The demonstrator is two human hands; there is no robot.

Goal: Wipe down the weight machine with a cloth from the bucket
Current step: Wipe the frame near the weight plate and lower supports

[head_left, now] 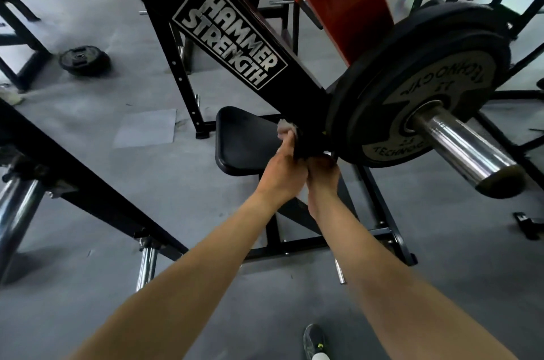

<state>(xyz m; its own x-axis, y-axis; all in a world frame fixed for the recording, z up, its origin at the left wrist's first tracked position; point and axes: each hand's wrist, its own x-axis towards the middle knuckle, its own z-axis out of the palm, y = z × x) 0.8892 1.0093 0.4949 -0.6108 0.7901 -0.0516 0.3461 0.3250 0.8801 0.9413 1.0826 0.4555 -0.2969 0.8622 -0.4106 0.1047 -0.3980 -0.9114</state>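
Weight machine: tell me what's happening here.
A person is wiping the weight machine. Their left hand grips a pale cloth against the lower end of its black arm, right beside the loaded weight plate. The right hand is tucked under the same end, touching the left; its fingers are hidden, so its grip is unclear. No bucket is in view.

A loose weight plate (84,60) lies on the grey floor (88,21) near what may be a bench (29,38); a shoe (313,340) below
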